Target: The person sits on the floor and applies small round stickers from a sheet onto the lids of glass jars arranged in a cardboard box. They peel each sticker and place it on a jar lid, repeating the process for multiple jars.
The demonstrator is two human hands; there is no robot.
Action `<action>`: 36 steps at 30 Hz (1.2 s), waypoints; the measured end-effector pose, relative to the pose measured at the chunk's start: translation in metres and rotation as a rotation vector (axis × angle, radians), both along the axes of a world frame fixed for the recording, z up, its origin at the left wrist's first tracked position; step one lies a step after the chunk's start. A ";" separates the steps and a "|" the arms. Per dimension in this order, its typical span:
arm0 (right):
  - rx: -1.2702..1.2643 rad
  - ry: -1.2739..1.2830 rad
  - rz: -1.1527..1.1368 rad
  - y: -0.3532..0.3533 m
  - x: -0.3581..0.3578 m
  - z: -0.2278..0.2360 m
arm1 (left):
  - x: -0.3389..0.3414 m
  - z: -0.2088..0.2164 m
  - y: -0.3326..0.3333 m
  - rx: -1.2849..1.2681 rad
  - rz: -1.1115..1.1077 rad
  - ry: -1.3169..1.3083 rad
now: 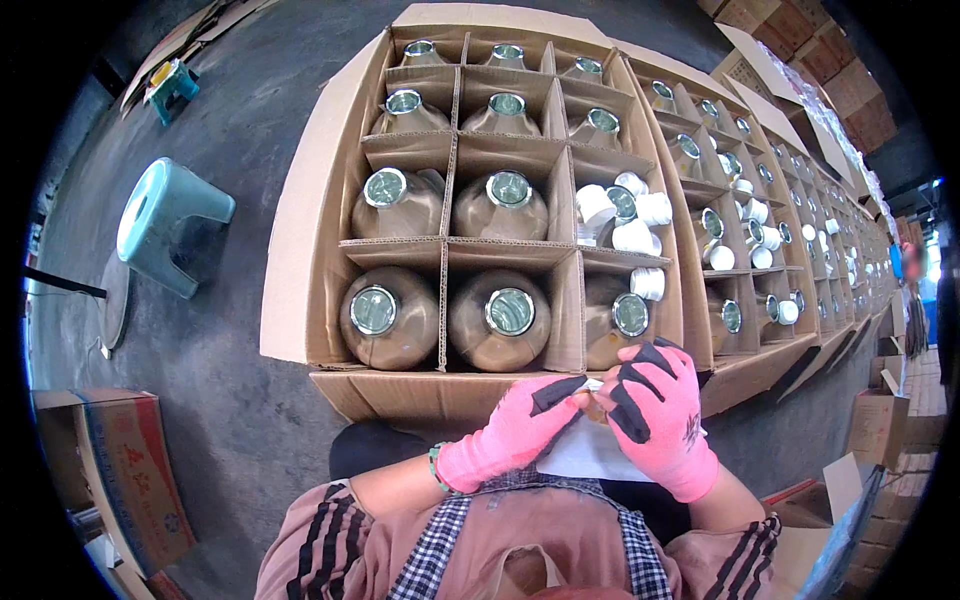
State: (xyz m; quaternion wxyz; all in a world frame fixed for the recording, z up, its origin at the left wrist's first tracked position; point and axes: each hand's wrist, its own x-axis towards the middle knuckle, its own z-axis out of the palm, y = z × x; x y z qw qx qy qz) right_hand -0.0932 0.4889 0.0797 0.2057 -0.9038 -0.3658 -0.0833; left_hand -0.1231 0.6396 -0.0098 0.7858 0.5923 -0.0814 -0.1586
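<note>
Both my hands wear pink gloves with black patches. My left hand [520, 428] and my right hand [658, 412] meet just below the near edge of an open cardboard box [300, 260], fingers pinched together on a small pale object that is mostly hidden between them. The box is split by cardboard dividers into cells, each holding a brown bottle with a silvery foil-sealed mouth, such as the bottle [508, 318] nearest my hands. One cell holds loose white caps [632, 225]. A white sheet [585, 455] lies on my lap under my hands.
More open boxes of bottles [760, 250] run in a row to the right. A teal plastic stool [165, 225] stands on the grey floor at left, a smaller one farther back. A printed carton [135, 475] sits lower left; stacked cartons stand at the upper right.
</note>
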 end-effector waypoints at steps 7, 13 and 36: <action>0.079 0.145 -0.095 0.001 0.002 0.016 | 0.007 -0.002 -0.004 0.043 0.038 0.043; -0.050 0.186 -0.011 0.035 0.038 0.015 | 0.000 -0.017 -0.023 0.271 -0.180 0.005; -0.508 -0.150 0.469 0.097 0.064 -0.075 | -0.007 -0.035 -0.030 0.257 -0.069 -0.231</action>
